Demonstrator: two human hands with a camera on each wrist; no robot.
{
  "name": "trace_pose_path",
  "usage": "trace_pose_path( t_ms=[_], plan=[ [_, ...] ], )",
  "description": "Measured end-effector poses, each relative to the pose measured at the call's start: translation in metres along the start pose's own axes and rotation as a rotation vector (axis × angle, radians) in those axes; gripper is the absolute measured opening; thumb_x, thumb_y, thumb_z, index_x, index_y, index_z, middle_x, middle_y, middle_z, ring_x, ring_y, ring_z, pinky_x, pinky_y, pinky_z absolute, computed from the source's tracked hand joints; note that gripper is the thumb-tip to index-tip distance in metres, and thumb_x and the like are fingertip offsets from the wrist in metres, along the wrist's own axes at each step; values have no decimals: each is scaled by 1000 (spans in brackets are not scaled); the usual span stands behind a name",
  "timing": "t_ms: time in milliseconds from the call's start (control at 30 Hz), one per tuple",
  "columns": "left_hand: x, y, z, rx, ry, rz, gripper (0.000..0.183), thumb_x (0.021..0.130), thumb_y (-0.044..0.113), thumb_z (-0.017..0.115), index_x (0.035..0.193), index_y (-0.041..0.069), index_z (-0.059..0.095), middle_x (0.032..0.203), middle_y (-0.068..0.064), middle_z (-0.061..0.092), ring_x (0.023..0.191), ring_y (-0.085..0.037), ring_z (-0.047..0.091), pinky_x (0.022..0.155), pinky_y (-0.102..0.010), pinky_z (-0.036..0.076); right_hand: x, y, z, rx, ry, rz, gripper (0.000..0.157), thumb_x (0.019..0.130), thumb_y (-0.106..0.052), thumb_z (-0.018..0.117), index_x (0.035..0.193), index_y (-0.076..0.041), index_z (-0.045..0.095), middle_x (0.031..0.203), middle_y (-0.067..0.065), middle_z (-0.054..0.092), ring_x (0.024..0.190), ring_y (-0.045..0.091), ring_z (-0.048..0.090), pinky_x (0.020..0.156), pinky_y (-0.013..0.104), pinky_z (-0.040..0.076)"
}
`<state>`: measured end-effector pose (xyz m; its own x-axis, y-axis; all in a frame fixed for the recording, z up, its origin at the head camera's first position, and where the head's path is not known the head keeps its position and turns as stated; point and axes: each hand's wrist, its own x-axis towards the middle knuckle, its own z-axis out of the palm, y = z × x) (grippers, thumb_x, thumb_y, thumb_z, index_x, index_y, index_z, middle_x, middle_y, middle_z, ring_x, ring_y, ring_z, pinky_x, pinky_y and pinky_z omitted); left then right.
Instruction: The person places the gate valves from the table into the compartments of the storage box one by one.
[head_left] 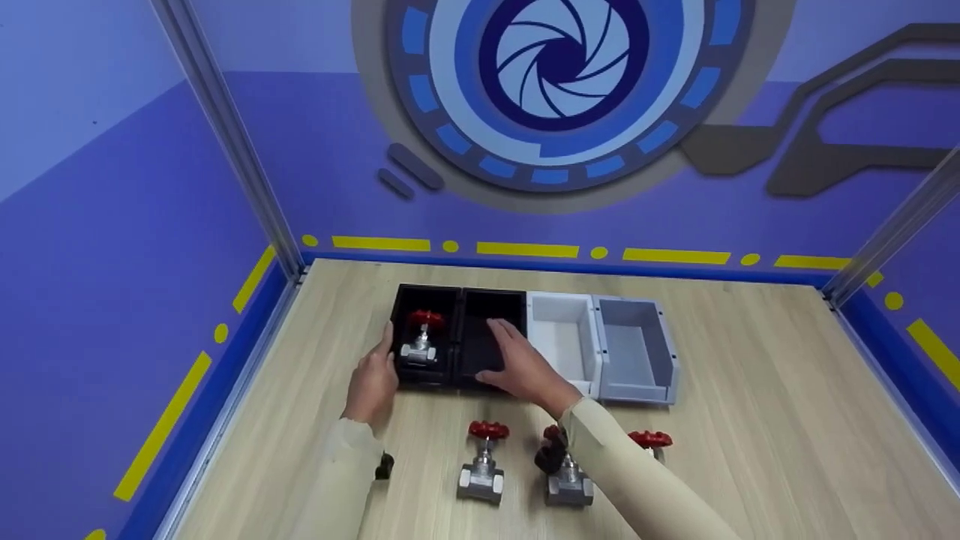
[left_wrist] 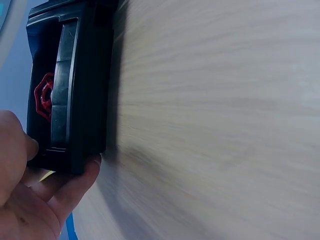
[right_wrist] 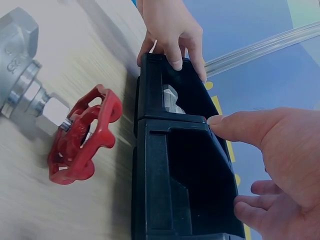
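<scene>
Two black storage bins stand side by side, a left one (head_left: 409, 295) and a second one (head_left: 476, 307). Inside the left bin lies a steel valve (head_left: 420, 351) with a red handwheel. My left hand (head_left: 371, 382) grips that bin's outer left wall; in the left wrist view the thumb is at the rim and the fingers curl around the outside. Over the second black bin, my right hand (head_left: 529, 375) reaches with fingers extended and holds nothing. In the right wrist view its thumb (right_wrist: 237, 126) is right at the rim where the two bins meet.
To the right stand a white bin (head_left: 559, 326) and a grey bin (head_left: 628, 337). In front of the bins are a valve (head_left: 480, 480), another valve (head_left: 570, 489) and a third valve (head_left: 651, 439) partly hidden by my right sleeve. Blue panels border the wooden table (head_left: 757, 420).
</scene>
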<state>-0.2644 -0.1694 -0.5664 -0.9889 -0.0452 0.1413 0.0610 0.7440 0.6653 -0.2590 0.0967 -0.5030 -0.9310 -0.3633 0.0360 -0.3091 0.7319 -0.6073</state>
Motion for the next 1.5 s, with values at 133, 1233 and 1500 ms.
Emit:
trace_pose_path(
  t_ms=[133, 1233, 1500],
  plan=[
    [0, -1, 0, 1, -3, 7, 58, 102, 9, 42, 155, 19, 20, 140, -18, 53, 97, -25, 63, 85, -43, 52, -3, 2, 1, -1, -1, 2, 90, 82, -30, 77, 153, -7, 26, 157, 18, 28, 142, 33, 35, 112, 48, 36],
    [9, 42, 9, 41, 259, 365, 39, 87, 3, 65, 125, 2, 61, 127, -16, 60, 117, -33, 58, 97, -46, 48, -28, 6, -7, 30, -20, 1, 79, 84, -32, 75, 149, -9, 35, 153, 14, 36, 140, 32, 38, 112, 47, 36],
    [7, 55, 19, 10, 119, 257, 45, 91, 19, 65, 130, -1, 57, 129, -19, 60, 118, -36, 58, 98, -47, 48, -40, 3, -7, 23, -38, -6, 77, 85, -29, 74, 149, -9, 35, 152, 15, 37, 139, 33, 39, 111, 47, 36]
  ],
)
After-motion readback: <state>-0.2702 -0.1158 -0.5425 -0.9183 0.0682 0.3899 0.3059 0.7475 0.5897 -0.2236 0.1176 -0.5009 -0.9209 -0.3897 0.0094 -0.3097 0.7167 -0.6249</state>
